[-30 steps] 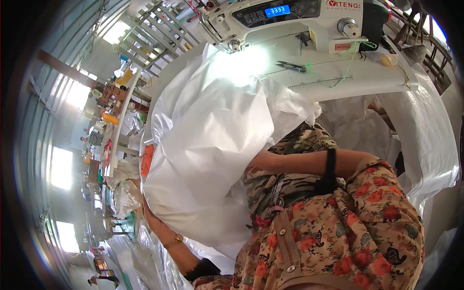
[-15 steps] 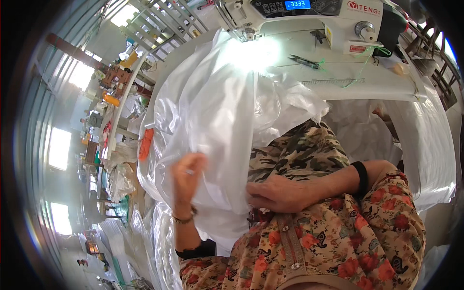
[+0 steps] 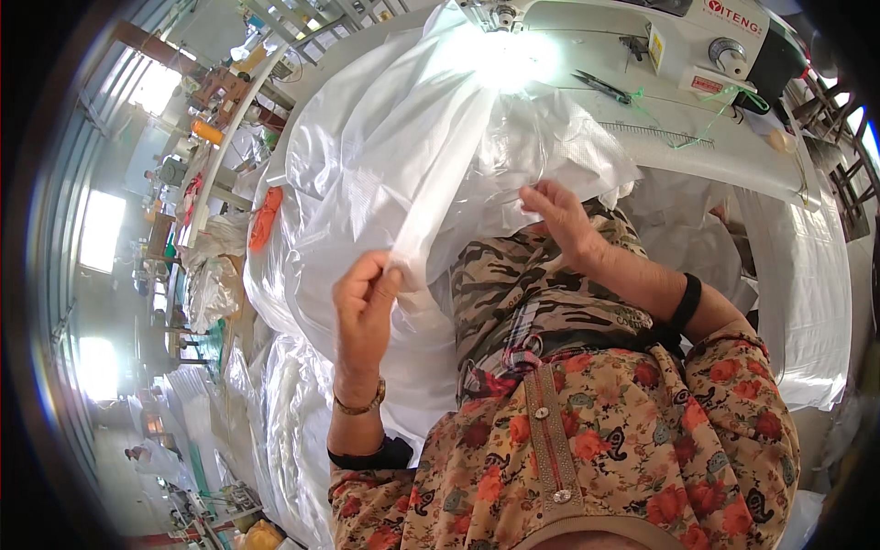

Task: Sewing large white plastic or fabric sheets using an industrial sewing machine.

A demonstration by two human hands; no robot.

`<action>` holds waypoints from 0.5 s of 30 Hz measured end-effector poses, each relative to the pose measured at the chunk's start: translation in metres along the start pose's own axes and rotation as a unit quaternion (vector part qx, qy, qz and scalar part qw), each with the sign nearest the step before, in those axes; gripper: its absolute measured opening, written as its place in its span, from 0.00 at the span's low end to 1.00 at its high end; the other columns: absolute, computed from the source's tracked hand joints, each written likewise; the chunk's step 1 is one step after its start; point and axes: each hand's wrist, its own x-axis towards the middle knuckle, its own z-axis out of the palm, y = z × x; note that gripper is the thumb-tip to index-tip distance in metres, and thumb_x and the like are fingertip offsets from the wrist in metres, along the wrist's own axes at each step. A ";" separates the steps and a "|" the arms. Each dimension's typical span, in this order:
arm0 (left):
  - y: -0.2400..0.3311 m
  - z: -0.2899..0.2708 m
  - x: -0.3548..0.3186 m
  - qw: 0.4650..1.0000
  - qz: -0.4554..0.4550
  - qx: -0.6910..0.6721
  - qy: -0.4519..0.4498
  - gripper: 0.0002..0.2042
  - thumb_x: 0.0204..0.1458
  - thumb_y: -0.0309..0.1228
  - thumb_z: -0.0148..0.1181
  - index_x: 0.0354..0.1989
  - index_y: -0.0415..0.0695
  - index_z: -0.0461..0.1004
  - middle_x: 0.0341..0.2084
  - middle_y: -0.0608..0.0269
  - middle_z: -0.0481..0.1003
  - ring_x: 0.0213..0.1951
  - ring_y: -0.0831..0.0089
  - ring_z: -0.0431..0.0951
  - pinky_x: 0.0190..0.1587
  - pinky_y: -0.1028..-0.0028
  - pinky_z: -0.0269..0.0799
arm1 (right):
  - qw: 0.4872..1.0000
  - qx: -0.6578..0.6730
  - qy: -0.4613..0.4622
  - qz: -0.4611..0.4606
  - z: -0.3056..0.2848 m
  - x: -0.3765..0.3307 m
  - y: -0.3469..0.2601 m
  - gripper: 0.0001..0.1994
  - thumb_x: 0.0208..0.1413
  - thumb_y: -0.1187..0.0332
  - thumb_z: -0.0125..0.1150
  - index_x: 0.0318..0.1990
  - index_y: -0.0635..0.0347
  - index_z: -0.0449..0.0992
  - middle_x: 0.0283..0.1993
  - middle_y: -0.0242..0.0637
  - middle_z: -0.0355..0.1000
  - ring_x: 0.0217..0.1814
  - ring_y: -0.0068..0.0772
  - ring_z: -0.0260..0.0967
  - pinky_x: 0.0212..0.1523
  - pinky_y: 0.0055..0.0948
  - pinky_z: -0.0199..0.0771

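Observation:
A large sheet of translucent white plastic (image 3: 357, 174) runs from under the head of a sewing machine (image 3: 733, 37) down over my lap. My left hand (image 3: 365, 298) pinches its folded edge strip between thumb and fingers, and the strip stretches taut up to the brightly lit needle area. My right hand (image 3: 559, 215) hovers just above my camouflage-trousered lap, beside the sheet's loose right part. Its fingers are slightly bent and apart, and nothing shows in them.
On the machine bed lie dark thread snips (image 3: 602, 87) and green thread (image 3: 683, 140), near a ruler scale (image 3: 651, 135). An orange bundle (image 3: 265, 220) rests on the plastic at the left. More plastic sheeting (image 3: 807, 302) hangs over the right side. Other work tables stand farther left.
My right hand has let go of the plastic edge and moved up and right. My left hand, blurred before, has come down onto the edge strip and grips it. The view has shifted slightly.

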 end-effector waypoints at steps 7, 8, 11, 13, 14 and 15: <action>0.009 0.009 0.029 0.991 0.038 -0.038 0.126 0.09 0.61 0.31 0.51 0.32 0.39 0.73 0.21 0.78 0.64 0.25 0.90 0.56 0.26 0.86 0.50 | 0.977 0.202 -0.019 -0.057 0.012 0.025 -0.012 0.12 0.58 0.58 0.59 0.41 0.55 0.76 0.43 0.31 0.72 0.47 0.27 0.66 0.52 0.32 0.63; 0.001 0.007 0.031 0.988 0.082 0.002 0.134 0.08 0.60 0.30 0.53 0.32 0.40 0.73 0.21 0.78 0.64 0.24 0.90 0.56 0.26 0.86 0.50 | 0.977 0.195 -0.039 -0.080 0.018 0.018 -0.008 0.10 0.58 0.60 0.60 0.38 0.55 0.77 0.41 0.31 0.73 0.46 0.27 0.67 0.52 0.32 0.64; -0.008 0.005 0.020 0.990 0.058 0.043 0.121 0.06 0.57 0.29 0.58 0.30 0.40 0.72 0.19 0.80 0.64 0.21 0.89 0.55 0.22 0.84 0.50 | 0.967 0.086 -0.202 -0.126 0.026 -0.039 -0.010 0.08 0.58 0.63 0.61 0.35 0.58 0.79 0.39 0.31 0.75 0.46 0.25 0.68 0.53 0.35 0.64; -0.012 0.012 0.006 0.993 0.054 0.067 0.083 0.06 0.56 0.28 0.59 0.30 0.40 0.72 0.18 0.79 0.63 0.20 0.88 0.55 0.21 0.82 0.50 | 0.957 0.004 -0.232 -0.173 0.028 -0.071 -0.021 0.07 0.57 0.65 0.60 0.34 0.58 0.79 0.37 0.31 0.74 0.43 0.26 0.68 0.51 0.35 0.65; -0.015 0.019 0.005 0.994 0.051 0.091 0.041 0.06 0.54 0.27 0.61 0.29 0.39 0.71 0.16 0.78 0.63 0.19 0.88 0.55 0.19 0.81 0.50 | 0.938 -0.076 -0.257 -0.219 0.026 -0.077 -0.023 0.06 0.57 0.67 0.60 0.33 0.59 0.79 0.35 0.31 0.73 0.40 0.28 0.69 0.48 0.34 0.65; -0.020 0.029 0.003 0.987 0.078 0.139 0.033 0.06 0.54 0.27 0.60 0.29 0.39 0.71 0.16 0.74 0.63 0.18 0.88 0.56 0.19 0.80 0.51 | 0.939 -0.076 -0.256 -0.216 0.024 -0.079 -0.023 0.06 0.57 0.67 0.60 0.33 0.59 0.79 0.35 0.31 0.73 0.40 0.28 0.69 0.48 0.34 0.65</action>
